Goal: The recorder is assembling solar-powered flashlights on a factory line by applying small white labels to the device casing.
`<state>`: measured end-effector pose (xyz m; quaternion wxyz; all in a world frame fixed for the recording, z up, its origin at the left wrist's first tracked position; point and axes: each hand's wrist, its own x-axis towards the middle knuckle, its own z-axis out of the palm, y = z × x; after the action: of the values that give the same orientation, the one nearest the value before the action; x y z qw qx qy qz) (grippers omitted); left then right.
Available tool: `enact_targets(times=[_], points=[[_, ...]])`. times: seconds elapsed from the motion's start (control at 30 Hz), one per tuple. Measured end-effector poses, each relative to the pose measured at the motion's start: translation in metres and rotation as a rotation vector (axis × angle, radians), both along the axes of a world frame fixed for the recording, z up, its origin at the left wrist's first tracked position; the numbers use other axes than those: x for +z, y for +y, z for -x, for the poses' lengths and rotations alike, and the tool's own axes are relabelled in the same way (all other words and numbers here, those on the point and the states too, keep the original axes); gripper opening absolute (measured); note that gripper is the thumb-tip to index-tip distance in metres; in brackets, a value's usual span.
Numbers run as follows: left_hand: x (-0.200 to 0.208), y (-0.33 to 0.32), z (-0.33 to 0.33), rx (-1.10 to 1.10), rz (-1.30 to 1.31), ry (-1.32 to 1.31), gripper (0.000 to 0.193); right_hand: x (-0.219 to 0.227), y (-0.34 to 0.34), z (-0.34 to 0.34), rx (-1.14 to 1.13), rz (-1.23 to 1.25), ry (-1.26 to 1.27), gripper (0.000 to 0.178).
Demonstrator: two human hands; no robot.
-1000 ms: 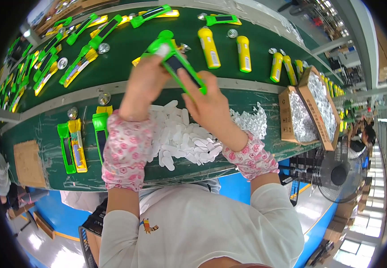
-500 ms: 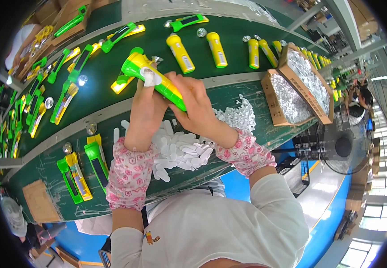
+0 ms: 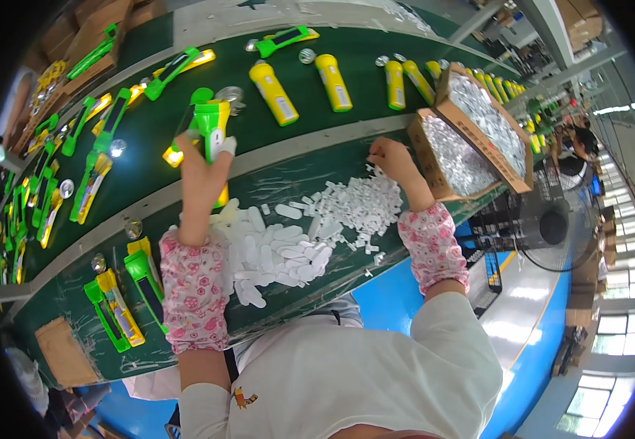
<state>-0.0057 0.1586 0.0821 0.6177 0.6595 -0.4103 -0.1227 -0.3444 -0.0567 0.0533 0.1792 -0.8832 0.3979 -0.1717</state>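
My left hand [image 3: 202, 174] is closed round a green and yellow flashlight [image 3: 217, 117], held over the rail between bench and belt. A pale oval plate shows on its side, and a white covering wraps my thumb. My right hand [image 3: 396, 162] has its fingertips pinched together at the far edge of a heap of small white plastic pieces [image 3: 361, 201]. Whatever lies between those fingertips is too small or hidden to name. Between my forearms spreads a pile of flat white oval strips [image 3: 281, 252].
Cartons of small clear parts [image 3: 460, 157] stand at the right bench end. Yellow flashlights [image 3: 333, 82] and opened green-yellow shells [image 3: 116, 117] lie along the green belt. More shells [image 3: 114, 311] rest left of my arm, near a cardboard piece [image 3: 68, 351]. A black fan [image 3: 551, 219] stands at right.
My right hand has left the flashlight and moved right to the heap of small white pieces. My left hand still holds the flashlight, now turned more upright and further left.
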Motion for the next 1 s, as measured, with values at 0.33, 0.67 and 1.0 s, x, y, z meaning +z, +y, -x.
enact_targets(times=[0.33, 0.67, 1.0], points=[[0.040, 0.005, 0.053, -0.735, 0.291, 0.863, 0.047, 0.116, 0.095, -0.121, 0.632, -0.249, -0.739, 0.010], [0.044, 0.018, 0.061, -0.629, 0.275, 0.519, 0.044, 0.119, 0.124, -0.150, 0.625, -0.244, -0.715, 0.017], [0.036, 0.007, 0.037, -0.439, 0.147, 0.083, 0.044, 0.096, 0.116, -0.183, 0.528, -0.339, -0.797, 0.022]])
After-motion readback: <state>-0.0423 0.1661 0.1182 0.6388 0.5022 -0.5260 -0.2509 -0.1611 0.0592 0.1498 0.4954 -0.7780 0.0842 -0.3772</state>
